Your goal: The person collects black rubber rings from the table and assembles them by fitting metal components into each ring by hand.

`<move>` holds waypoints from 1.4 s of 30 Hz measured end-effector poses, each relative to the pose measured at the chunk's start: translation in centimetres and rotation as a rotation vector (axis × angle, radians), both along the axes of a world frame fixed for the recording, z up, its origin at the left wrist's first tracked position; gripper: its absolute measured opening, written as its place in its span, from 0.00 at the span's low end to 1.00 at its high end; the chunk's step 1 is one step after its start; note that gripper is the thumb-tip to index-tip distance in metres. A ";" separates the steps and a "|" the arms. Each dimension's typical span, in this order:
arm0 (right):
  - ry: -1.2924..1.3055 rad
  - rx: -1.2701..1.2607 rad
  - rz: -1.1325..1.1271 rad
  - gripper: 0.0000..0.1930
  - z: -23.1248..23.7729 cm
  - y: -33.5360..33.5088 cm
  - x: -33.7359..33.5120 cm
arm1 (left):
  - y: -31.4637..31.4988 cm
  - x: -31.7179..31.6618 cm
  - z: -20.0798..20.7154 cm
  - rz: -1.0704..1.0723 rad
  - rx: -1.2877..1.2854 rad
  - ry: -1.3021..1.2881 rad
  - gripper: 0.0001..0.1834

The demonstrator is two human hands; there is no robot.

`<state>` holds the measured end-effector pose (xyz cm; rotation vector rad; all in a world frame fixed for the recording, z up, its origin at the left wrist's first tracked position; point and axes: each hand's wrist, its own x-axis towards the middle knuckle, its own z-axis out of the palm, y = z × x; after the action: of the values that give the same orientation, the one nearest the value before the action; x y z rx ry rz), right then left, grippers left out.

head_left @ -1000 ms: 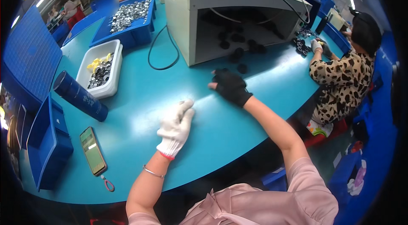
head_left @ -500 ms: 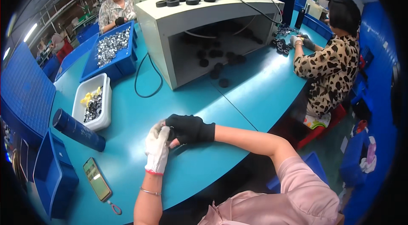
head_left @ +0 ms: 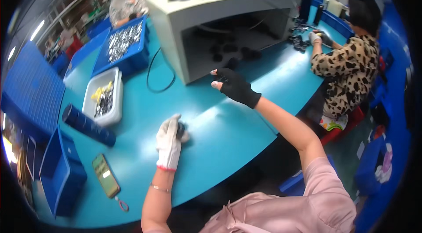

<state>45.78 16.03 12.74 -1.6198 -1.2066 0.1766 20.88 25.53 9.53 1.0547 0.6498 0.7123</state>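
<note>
Left hand (head_left: pixel 169 143) is gripping a dark part (head_left: pixel 180 131) on the table (head_left: pixel 228 132); right hand (head_left: pixel 234 85) is hovering, fingers loosely spread, by the box (head_left: pixel 176 11).

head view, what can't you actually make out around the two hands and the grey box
- Dark part under the left hand: the white glove covers most of it, so its shape is unclear.
- Dark round parts inside the grey box: in shadow, uncountable.
- Right hand: nothing visible between its fingertips; too small to be sure.
- White tray: its contents are too small to identify.
</note>
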 end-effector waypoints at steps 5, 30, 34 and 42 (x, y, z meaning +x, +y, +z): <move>-0.148 -0.057 0.395 0.28 -2.1 -0.3 -5.6 | -0.2 0.8 1.6 -0.023 -0.183 -0.131 0.25; -0.157 -0.068 0.446 0.28 -3.8 1.8 -8.6 | -0.3 0.2 0.4 -0.134 -0.028 -0.094 0.22; -0.117 -0.116 0.407 0.34 -1.9 0.8 -6.7 | -0.6 0.5 0.3 -0.111 -0.042 -0.124 0.24; -0.516 -0.255 -0.520 0.17 -0.2 -2.1 3.7 | -0.8 0.0 0.3 -0.099 0.069 -0.002 0.23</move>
<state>49.51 13.94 12.50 -2.2340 -1.1153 -0.4616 20.89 24.71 9.79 1.1421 0.5705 0.6531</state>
